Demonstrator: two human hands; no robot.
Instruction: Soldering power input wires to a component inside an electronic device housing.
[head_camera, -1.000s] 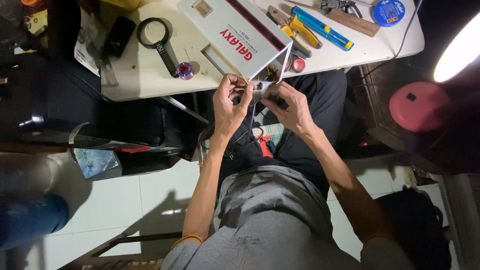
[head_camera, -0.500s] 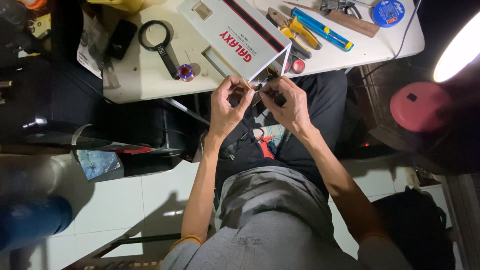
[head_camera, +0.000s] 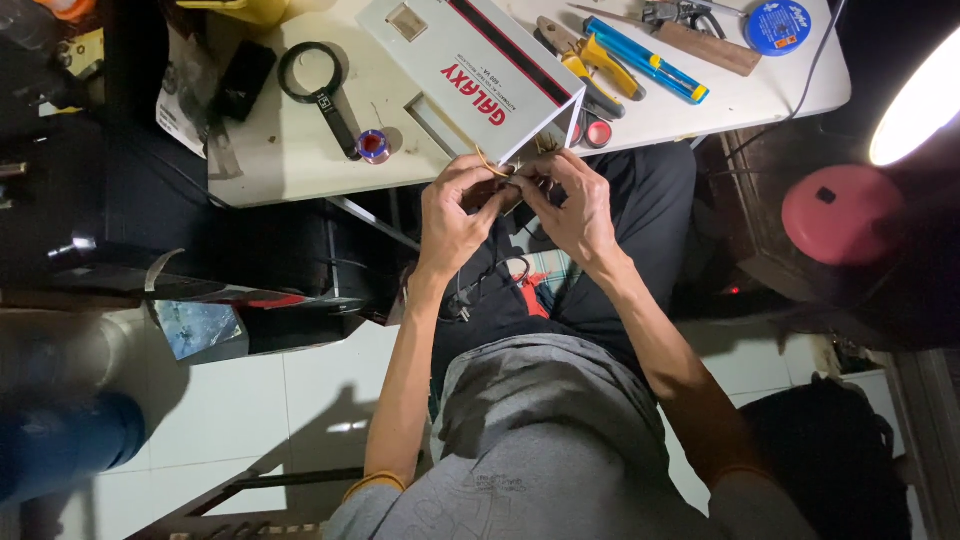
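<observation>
Pinching at the near corner of the white box (head_camera: 470, 75), my left hand (head_camera: 455, 215) and right hand (head_camera: 572, 205) close fingers on thin wires (head_camera: 505, 175), just off the table edge (head_camera: 300, 185). Light, limp, fragile, I judge; grip near the ends.

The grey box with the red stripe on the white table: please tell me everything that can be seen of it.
The grey box is a flat, rectangular casing, apparently metal or plastic, lying aslant on the white table. A dark red stripe and red lettering run along its top, with a small square window and a narrow slot. Its near corner overhangs the table edge, where the left hand and right hand work at small parts.
</observation>
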